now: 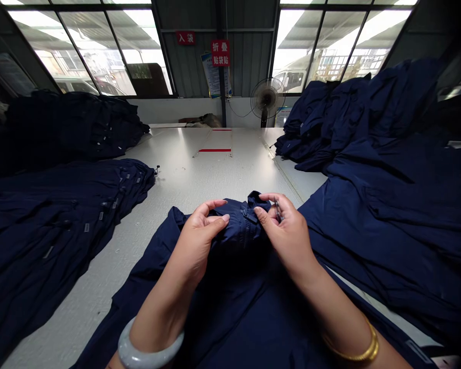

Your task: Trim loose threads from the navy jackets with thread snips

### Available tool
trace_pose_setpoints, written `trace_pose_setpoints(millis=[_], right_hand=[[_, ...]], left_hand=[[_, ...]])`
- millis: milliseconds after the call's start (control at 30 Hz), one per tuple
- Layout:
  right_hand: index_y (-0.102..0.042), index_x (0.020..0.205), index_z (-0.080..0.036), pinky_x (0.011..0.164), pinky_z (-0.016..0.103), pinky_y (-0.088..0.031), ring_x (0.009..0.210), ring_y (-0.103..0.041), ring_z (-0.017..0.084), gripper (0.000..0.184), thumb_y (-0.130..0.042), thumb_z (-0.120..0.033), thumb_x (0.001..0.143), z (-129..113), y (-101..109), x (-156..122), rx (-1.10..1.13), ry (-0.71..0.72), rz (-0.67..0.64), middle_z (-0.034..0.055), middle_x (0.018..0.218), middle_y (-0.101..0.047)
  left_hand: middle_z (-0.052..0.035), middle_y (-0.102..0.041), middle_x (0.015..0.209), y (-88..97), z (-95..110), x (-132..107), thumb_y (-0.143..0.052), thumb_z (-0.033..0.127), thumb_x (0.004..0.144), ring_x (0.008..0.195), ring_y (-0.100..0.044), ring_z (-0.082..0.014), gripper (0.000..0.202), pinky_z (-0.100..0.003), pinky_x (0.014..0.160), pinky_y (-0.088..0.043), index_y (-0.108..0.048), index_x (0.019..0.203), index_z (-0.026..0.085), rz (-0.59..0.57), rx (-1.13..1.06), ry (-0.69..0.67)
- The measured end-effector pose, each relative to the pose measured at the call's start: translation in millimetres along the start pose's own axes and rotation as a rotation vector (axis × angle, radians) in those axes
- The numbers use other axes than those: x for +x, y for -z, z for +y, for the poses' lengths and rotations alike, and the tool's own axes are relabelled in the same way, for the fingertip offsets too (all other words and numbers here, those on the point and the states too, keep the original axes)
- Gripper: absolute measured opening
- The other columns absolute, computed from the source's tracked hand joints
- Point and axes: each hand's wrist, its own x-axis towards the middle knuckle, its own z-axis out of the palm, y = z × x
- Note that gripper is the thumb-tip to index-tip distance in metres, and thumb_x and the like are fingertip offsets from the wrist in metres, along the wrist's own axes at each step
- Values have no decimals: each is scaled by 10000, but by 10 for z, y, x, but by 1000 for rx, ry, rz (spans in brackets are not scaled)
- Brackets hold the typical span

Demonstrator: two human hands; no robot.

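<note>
Bare forearms, a pale jade bangle [150,348] on the left and a gold bangle [351,344] on the right, lead to the left hand [198,237] and right hand [288,237], close together and pinching a bunched, seamed edge of a navy work garment [238,228] spread on a white table [184,169]. The cloth looks light, soft and limp, so that stiffer seamed band seems the surest place to hold it. Farther off, piles of folded navy garments [61,225] lie left and right, and a standing fan [267,97] stands before the far windows [322,51].
</note>
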Motion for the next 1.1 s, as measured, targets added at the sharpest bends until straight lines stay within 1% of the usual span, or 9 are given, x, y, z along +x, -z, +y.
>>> trace_pose_setpoints(millis=[67, 167, 300, 500, 700, 767, 900, 1000, 1100], right_hand=[[-683, 1031, -235, 649, 266, -433, 659, -541, 134, 176, -610, -337, 908, -63, 14, -57, -137, 203, 53, 2, 748, -611], [-714, 965, -222, 755, 294, -478, 807, -627, 170, 162, -593, -322, 927, -125, 20, -116, -222, 357, -72, 47, 909, -692], [-705, 929, -214, 751, 296, -483, 813, -633, 176, 131, -617, -310, 913, -121, -21, -126, -250, 326, -139, 42, 887, -679], [-622, 855, -192, 715, 313, -449, 786, -597, 194, 170, -487, -226, 953, -46, -124, -130, -301, 374, -35, 79, 864, -645], [-568, 793, -203, 722, 287, -440, 766, -566, 162, 197, -503, -270, 967, -64, -51, -60, -41, 214, 48, 23, 796, -595], [-594, 798, -207, 725, 289, -445, 769, -574, 164, 198, -517, -284, 963, -88, -22, -49, -10, 200, 29, 18, 793, -605], [-662, 860, -218, 734, 297, -467, 788, -599, 174, 126, -573, -275, 929, -102, -26, -64, -43, 281, -49, 32, 833, -644], [-661, 882, -215, 714, 295, -468, 787, -601, 177, 76, -608, -266, 903, -97, -42, -80, -121, 300, -89, 40, 856, -647], [-633, 871, -203, 707, 303, -451, 796, -594, 185, 84, -577, -247, 916, -99, -42, -89, -230, 280, -132, 51, 882, -636]], left_hand=[[42, -606, 640, -24, -6, -14, -739, 285, 782, 566, -532, -88, 446, -200, 586, -393, -579, 1188, 187, 12, 9, -4], [41, -609, 628, -44, -9, -31, -741, 286, 780, 587, -549, -103, 452, -213, 607, -398, -578, 1191, 194, 11, 30, -19], [25, -644, 682, -45, -20, -43, -733, 286, 788, 704, -607, -136, 441, -239, 697, -422, -586, 1198, 217, 7, 52, -43], [22, -650, 692, -55, -68, -30, -749, 265, 768, 672, -587, -114, 447, -215, 670, -412, -608, 1188, 201, 12, -4, -14], [25, -643, 691, -51, -25, -24, -748, 263, 772, 617, -581, -99, 452, -207, 629, -417, -601, 1195, 199, 10, -81, 27], [16, -659, 717, -42, -5, -28, -747, 260, 772, 643, -606, -112, 447, -220, 652, -435, -601, 1191, 204, 15, -87, 32], [26, -655, 698, -40, 11, -38, -753, 265, 764, 664, -627, -131, 447, -237, 675, -454, -601, 1180, 210, 16, -96, 25], [23, -658, 713, -54, 8, -50, -742, 287, 781, 676, -624, -133, 441, -233, 672, -451, -591, 1189, 215, 3, -73, -9], [12, -668, 746, -71, -5, -61, -725, 300, 806, 689, -613, -129, 422, -226, 670, -443, -583, 1195, 219, -3, -28, -41]])
